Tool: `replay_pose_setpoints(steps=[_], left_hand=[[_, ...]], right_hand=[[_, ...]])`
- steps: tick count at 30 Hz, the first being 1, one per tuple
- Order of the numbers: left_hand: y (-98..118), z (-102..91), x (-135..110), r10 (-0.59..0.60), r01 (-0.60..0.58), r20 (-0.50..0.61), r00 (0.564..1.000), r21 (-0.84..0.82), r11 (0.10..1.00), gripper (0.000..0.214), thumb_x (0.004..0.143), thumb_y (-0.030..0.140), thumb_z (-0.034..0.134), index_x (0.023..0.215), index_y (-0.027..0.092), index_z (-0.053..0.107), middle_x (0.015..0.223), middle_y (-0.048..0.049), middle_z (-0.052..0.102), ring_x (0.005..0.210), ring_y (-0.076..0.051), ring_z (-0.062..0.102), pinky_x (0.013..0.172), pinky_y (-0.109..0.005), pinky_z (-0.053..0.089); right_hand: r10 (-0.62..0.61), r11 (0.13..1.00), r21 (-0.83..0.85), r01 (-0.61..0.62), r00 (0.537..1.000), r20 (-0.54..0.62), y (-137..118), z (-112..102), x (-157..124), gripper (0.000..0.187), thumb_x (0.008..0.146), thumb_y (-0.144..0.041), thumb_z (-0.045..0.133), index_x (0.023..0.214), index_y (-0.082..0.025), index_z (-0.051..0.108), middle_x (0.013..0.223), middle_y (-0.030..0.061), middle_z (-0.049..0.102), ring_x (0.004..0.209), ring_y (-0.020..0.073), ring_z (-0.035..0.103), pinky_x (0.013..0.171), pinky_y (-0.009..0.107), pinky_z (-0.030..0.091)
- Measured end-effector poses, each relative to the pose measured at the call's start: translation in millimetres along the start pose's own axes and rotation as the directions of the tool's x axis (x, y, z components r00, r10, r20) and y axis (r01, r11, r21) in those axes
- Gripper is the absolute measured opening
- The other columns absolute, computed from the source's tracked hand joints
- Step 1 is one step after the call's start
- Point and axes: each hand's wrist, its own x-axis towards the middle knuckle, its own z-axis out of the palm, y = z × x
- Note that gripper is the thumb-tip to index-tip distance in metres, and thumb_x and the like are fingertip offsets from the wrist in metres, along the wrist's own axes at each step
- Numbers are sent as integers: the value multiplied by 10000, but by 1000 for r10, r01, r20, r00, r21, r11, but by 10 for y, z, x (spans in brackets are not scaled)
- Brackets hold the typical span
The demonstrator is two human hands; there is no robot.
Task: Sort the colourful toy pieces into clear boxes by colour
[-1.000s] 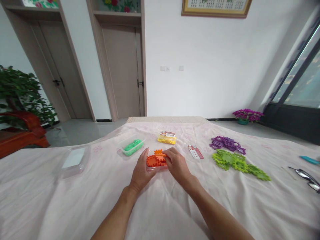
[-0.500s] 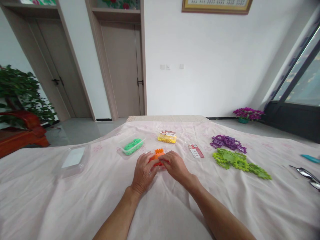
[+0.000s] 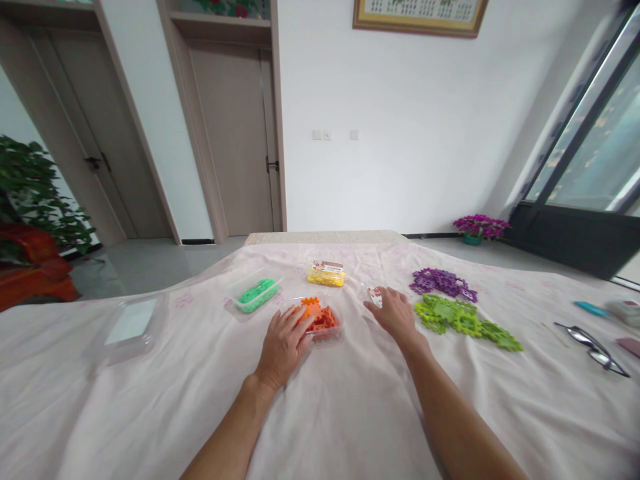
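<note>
The left hand [image 3: 284, 341] lies with fingers extended over the left side of a clear plastic tub [image 3: 333, 338]; whether it grips, I cannot tell. The right hand [image 3: 397, 317], thumb parted from fingers, is at a red-and-white printed card [image 3: 375, 297]. The pale cloth-covered surface [image 3: 350, 393] shows between them, its far edge well beyond. Jagged orange plastic pieces [image 3: 326, 319] sit heaped inside the tub, a lighter one on top.

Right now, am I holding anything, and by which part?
No clear hold: your left hand covers the left of the orange pieces; your right hand is over the red-and-white label, grip hidden.
</note>
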Motion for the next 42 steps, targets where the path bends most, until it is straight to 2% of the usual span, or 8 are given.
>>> replay_pose_setpoints(steps=[4, 14, 19, 24, 30, 34, 39, 42], left_hand=[[-17, 58, 13, -24, 24, -20, 1000, -7, 1000, 340, 931, 293, 528, 1256, 298, 628, 1363, -57, 604, 1296, -279, 511, 1083, -539, 386], [-85, 31, -90, -9, 2, -57, 998, -112, 994, 514, 954, 285, 473, 1459, 214, 403, 1466, -109, 493, 1401, -258, 393, 1147, -507, 357], [-119, 65, -100, -80, 63, -102, 992, -159, 985, 483, 976, 279, 416, 1457, 222, 405, 1480, -116, 470, 1398, -248, 400, 1145, -495, 375], [-133, 80, -96, -168, 144, -120, 978, -188, 972, 442, 978, 281, 411, 1409, 204, 471, 1495, -120, 447, 1403, -243, 389, 1161, -489, 355], [-123, 56, -93, -256, 224, -87, 963, -275, 935, 391, 982, 287, 391, 1324, 198, 555, 1524, -116, 399, 1436, -252, 330, 1183, -504, 307], [-149, 68, -92, -349, 302, -64, 935, -373, 877, 390, 974, 289, 388, 1312, 189, 555, 1519, -120, 399, 1441, -250, 316, 1195, -499, 279], [-193, 106, -91, -424, 349, -36, 905, -506, 788, 398, 947, 289, 409, 1300, 195, 563, 1478, -112, 458, 1408, -235, 376, 1200, -468, 266], [-213, 117, -94, -443, 355, -1, 896, -596, 720, 421, 933, 275, 418, 1324, 194, 550, 1478, -101, 470, 1413, -222, 372, 1206, -437, 245]], right_hand=[[130, 987, -108, -122, 989, 69, 193, 187, -28, 758, 809, -672, 553, 1400, -203, 488, 1437, 204, 441, 1316, 404, 399, 1005, 501, 330], [108, 989, -118, -91, 983, 151, 209, 186, -41, 553, 835, -546, 519, 1250, -194, 617, 1209, 184, 608, 1112, 378, 573, 919, 481, 377], [134, 991, -7, -134, 988, 80, 340, 237, 33, 713, 695, -597, 659, 1307, -241, 579, 1356, 156, 518, 1152, 368, 546, 919, 447, 398], [169, 982, 88, -168, 986, -3, 463, 366, 113, 920, 632, -604, 726, 1379, -116, 502, 1309, 221, 541, 1242, 372, 475, 996, 442, 356], [230, 939, 272, -208, 972, -50, 545, 454, 168, 863, 612, -454, 772, 1346, -67, 534, 1225, 230, 609, 1188, 370, 527, 978, 439, 391], [319, 744, 631, -220, 947, -46, 587, 489, 168, 698, 641, -276, 709, 1306, -106, 576, 1051, 145, 698, 969, 270, 645, 828, 349, 479], [433, 254, 939, -231, 895, 103, 520, 444, 192, 601, 671, -281, 646, 1246, -110, 616, 621, -19, 607, 527, 125, 537, 483, 223, 393], [333, 11, 978, -209, 923, 193, 395, 362, 175, 551, 678, -306, 680, 1200, -138, 631, 556, -60, 538, 448, 83, 438, 387, 184, 291]])
